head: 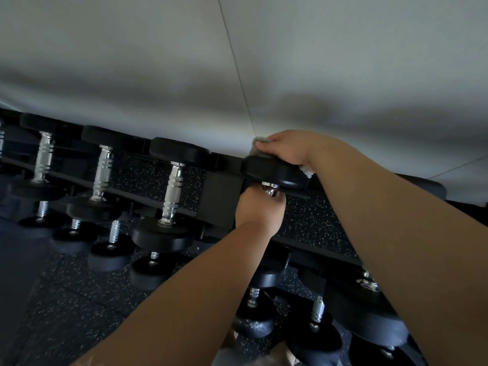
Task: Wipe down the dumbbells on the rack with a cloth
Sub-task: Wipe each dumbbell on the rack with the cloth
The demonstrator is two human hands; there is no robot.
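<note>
- Two hands are working on one black rubber-headed dumbbell (274, 171), which is lying at the right end of the top tier of the black steel rack (219, 196).
- Right hand (286, 149) is curling round a crumpled grey cloth (257, 146) and pressing it onto the far head's rim, close to the pale wall (158, 62).
- Left hand (260, 212) is clamping round the chrome handle (269, 190) just under that head, steadying it.
- Doing this step well, my read:
  - The left grip needs to be holding firm so the dumbbell isn't rolling in its cradle.
  - The cloth should be travelling round the full rim and over the back face.
  - After that, it should be going down the handle to the near head.
- Near head is hiding behind the left forearm, so I can't tell its state.
- No true containers; the rack is doing the holding.
  - Top tier is carrying at least three more chrome-handled dumbbells (173, 191) to the left, spaced apart in a row.
  - Lower tiers are carrying smaller dumbbells (317, 310), partly hidden by both forearms.
- Speckled black rubber floor (79, 286) is showing below.
</note>
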